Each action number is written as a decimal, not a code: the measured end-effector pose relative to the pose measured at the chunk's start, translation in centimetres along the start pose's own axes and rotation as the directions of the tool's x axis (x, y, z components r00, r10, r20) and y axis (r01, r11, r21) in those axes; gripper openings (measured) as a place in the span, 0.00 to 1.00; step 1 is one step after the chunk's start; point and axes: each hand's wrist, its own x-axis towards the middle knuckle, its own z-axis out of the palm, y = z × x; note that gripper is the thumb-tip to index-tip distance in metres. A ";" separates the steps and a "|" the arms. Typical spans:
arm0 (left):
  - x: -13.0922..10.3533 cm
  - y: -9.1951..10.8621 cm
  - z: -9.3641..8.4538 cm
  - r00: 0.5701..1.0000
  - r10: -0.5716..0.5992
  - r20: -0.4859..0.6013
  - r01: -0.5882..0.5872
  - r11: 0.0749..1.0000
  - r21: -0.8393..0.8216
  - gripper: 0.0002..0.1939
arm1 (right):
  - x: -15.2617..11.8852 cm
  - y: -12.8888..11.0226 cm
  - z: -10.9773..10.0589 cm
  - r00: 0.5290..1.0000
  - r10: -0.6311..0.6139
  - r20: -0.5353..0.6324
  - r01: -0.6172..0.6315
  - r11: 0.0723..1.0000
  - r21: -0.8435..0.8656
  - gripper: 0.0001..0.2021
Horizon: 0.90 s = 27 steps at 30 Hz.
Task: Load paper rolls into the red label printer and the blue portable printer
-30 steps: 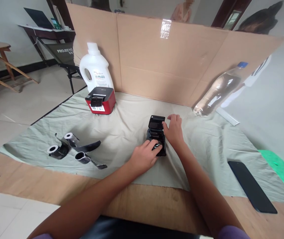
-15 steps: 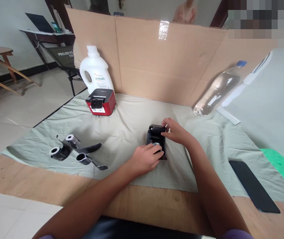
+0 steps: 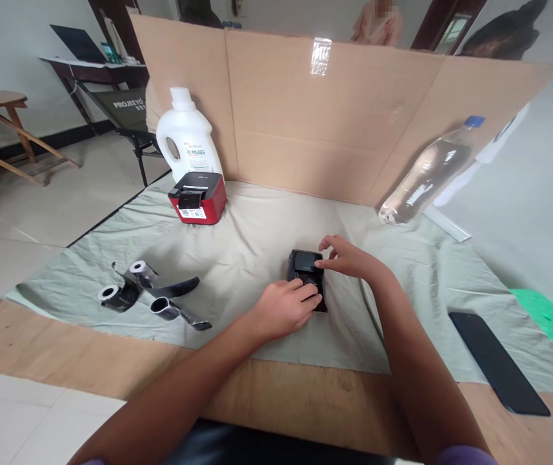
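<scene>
A small black label printer [image 3: 307, 260] stands on the cloth in front of me, its lid lowered over the back part. The curled fingers of my left hand [image 3: 290, 309] grip its front and cover much of it. What lies beneath those fingertips is hidden. A dark strip [image 3: 322, 305] sticks out at the front edge, beside the fingers. At the lid's right side is my right hand [image 3: 346, 257], thumb touching the lid edge and index finger arched apart from it. Loose black paper rolls lie to the left: one [image 3: 116, 297], another [image 3: 145, 274] and a third [image 3: 164, 309].
Behind on the left, a red and black printer [image 3: 201, 199] sits before a white detergent jug [image 3: 191, 139]. A cardboard screen [image 3: 305, 116] closes off the back. A clear bottle [image 3: 431, 171] leans at right. A dark phone [image 3: 499, 361] lies near the right edge.
The black printer's lid has swung down from its raised position. My right hand's index finger has come away from the lid, while my left hand stays on the front. The view shifted slightly.
</scene>
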 end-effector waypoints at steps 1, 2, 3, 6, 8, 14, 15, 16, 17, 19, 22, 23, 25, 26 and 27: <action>0.0 -0.2 -0.3 1.000 -0.008 -0.027 0.007 1.000 -0.029 0.13 | 0.2 0.2 0.2 1.000 0.010 0.007 -0.010 1.000 0.011 0.18; 0.0 -0.4 -0.5 0.997 -0.033 -0.066 0.028 0.997 -0.067 0.14 | 0.4 0.4 0.3 0.999 0.022 0.026 -0.022 0.999 0.031 0.19; -0.1 -0.8 -0.8 0.990 -0.083 -0.113 0.070 0.991 -0.110 0.17 | 0.6 0.5 0.4 0.998 0.036 0.053 -0.039 0.998 0.056 0.21; -0.1 -2.2 -1.1 0.905 -0.383 -0.187 0.339 0.913 -0.228 0.22 | 0.8 0.6 0.5 0.988 0.089 0.128 -0.104 0.987 0.121 0.23; -0.2 -3.0 -0.6 0.824 -0.554 -0.116 0.515 0.819 -0.253 0.20 | 0.6 0.3 0.4 0.979 0.123 0.162 -0.147 0.979 0.142 0.23; -0.4 -3.9 2.0 0.825 -0.557 0.098 0.564 0.798 -0.212 0.23 | 0.3 -1.1 0.3 0.956 0.193 0.222 -0.232 0.958 0.167 0.24; -0.4 -3.9 2.1 0.820 -0.565 0.097 0.571 0.793 -0.210 0.23 | 0.3 -1.2 0.4 0.955 0.209 0.211 -0.243 0.958 0.150 0.24; -0.4 -4.0 2.2 0.815 -0.571 0.096 0.578 0.789 -0.208 0.22 | 0.4 -1.4 0.6 0.955 0.224 0.193 -0.251 0.959 0.128 0.24; -0.4 -4.0 2.2 0.812 -0.575 0.097 0.581 0.787 -0.208 0.21 | 0.4 -1.5 0.8 0.956 0.239 0.173 -0.259 0.960 0.104 0.24; -0.3 -3.9 2.1 0.809 -0.579 0.101 0.586 0.780 -0.219 0.20 | 0.5 -1.6 1.1 0.957 0.258 0.131 -0.269 0.961 0.070 0.24; -0.1 -3.7 2.1 0.797 -0.596 0.094 0.598 0.760 -0.256 0.21 | 0.4 -1.6 1.5 0.959 0.261 0.108 -0.269 0.960 0.071 0.23; -0.2 -3.6 2.1 0.795 -0.601 0.089 0.600 0.754 -0.267 0.21 | 0.3 -1.5 1.6 0.960 0.257 0.106 -0.266 0.961 0.080 0.22; -0.2 -3.5 2.4 0.790 -0.609 0.071 0.599 0.742 -0.303 0.21 | 0.1 -1.3 1.6 0.962 0.250 0.106 -0.261 0.960 0.100 0.22; -0.3 -3.5 2.6 0.787 -0.614 0.062 0.595 0.729 -0.339 0.21 | 0.0 -1.2 1.5 0.963 0.249 0.108 -0.260 0.959 0.109 0.23; -0.4 -3.6 2.8 0.782 -0.621 0.052 0.588 0.709 -0.389 0.20 | -0.1 -1.0 1.4 0.962 0.250 0.109 -0.262 0.958 0.116 0.24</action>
